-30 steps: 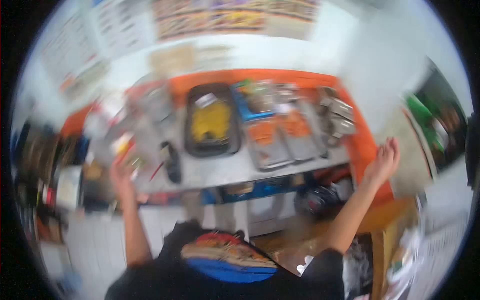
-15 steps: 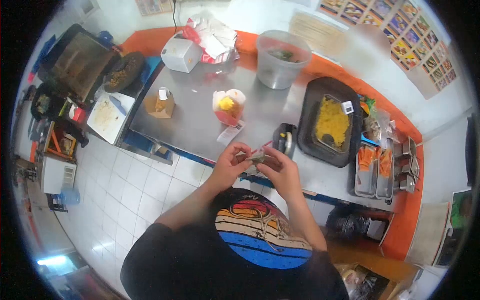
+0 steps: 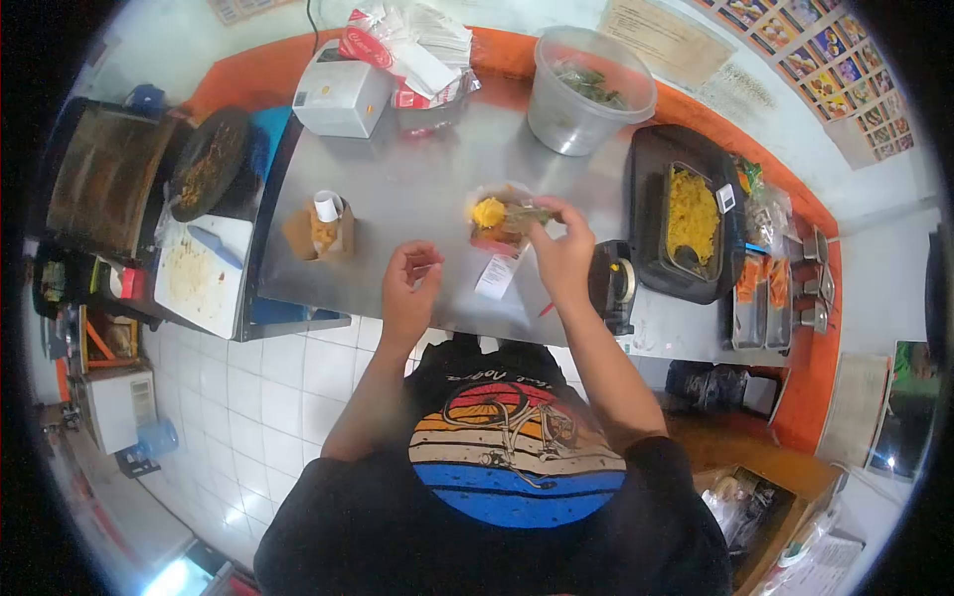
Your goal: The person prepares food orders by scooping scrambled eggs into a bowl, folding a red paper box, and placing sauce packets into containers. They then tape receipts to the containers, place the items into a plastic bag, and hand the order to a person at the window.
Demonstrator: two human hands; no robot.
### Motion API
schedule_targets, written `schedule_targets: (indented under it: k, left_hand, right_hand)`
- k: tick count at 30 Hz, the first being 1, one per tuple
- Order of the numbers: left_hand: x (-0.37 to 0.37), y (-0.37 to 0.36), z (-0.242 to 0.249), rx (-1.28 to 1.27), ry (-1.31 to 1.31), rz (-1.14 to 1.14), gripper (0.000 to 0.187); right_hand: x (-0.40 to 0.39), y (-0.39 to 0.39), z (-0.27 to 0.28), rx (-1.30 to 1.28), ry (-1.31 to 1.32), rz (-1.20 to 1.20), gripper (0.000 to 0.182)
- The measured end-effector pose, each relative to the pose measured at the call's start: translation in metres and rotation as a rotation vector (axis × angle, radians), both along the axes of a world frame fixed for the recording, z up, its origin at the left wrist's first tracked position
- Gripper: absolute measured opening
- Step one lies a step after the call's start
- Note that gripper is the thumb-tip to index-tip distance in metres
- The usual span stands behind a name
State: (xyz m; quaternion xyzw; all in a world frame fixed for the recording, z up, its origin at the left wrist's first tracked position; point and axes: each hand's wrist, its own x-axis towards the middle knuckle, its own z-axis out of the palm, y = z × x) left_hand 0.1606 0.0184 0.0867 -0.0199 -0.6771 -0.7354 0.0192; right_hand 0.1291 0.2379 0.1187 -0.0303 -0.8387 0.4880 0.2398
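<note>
The food box stands on the steel table, yellow food on top. Above its right side, the right hand pinches a blurred greenish piece; a light, low pinch would avoid crushing. Left of the box, the left hand, loosely curled around nothing visible, could steady its wall.

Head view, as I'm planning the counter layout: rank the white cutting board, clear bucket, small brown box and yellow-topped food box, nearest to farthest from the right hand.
From the right hand:
1. Yellow-topped food box, just to its left.
2. Clear bucket, toward the wall.
3. Small brown box, farther left.
4. White cutting board, far left.
</note>
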Motion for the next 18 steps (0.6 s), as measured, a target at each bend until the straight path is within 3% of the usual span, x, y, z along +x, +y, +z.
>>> schedule_targets:
  k: [1,4,7,10,13,16,18]
  left_hand:
    - [-0.005,-0.004,-0.004,0.002,0.003,0.000,0.024]
    - [-0.016,-0.012,-0.016,-0.157,-0.049,-0.083,0.029]
    - [-0.025,-0.006,-0.027,-0.280,-0.058,-0.099,0.025]
    - [-0.035,0.003,-0.032,-0.524,0.193,-0.171,0.024]
    - [-0.043,0.017,-0.049,-0.730,0.576,-0.263,0.028]
    - [-0.049,0.031,-0.059,-0.817,0.739,-0.242,0.031]
    - [-0.053,0.040,-0.061,-0.828,0.774,-0.161,0.033]
  right_hand:
    - [-0.009,-0.005,-0.002,0.063,0.063,-0.001,0.034]
    - [-0.023,-0.013,-0.021,0.324,-0.210,0.085,0.038]
    - [-0.018,-0.007,-0.010,0.313,-0.188,0.105,0.044]
    - [-0.036,0.021,-0.031,0.157,-0.171,-0.005,0.049]
    - [-0.065,0.052,-0.057,0.014,-0.205,0.096,0.053]
    - [-0.076,0.059,-0.078,-0.329,-0.310,0.392,0.061]
    - [-0.073,0.062,-0.083,-0.419,-0.409,0.453,0.063]
